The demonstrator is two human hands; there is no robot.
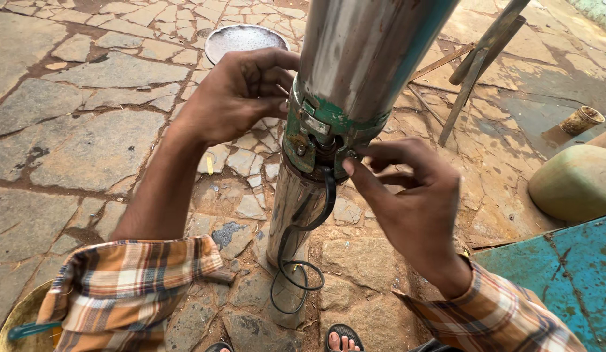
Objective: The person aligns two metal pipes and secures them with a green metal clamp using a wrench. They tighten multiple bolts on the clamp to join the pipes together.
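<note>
Plaid-sleeved, your left hand [234, 98] clasps the upright steel pump [355, 72] at its green collar [319, 130]; your right hand [407, 195] pinches a collar fitting. Black cable [303, 254] hangs attached; the collar appears still assembled on stone paving [88, 130].

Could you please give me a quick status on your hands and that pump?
Left hand gripping the upright steel pump at its green collar. Right hand fingertips at the collar's front. Black cable hangs below, clear of both hands.

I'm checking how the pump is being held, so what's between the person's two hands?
In the head view, the green collar of the upright steel pump lies between them: the left hand grips its side and the right hand fingers a fitting above the black cable.
</note>
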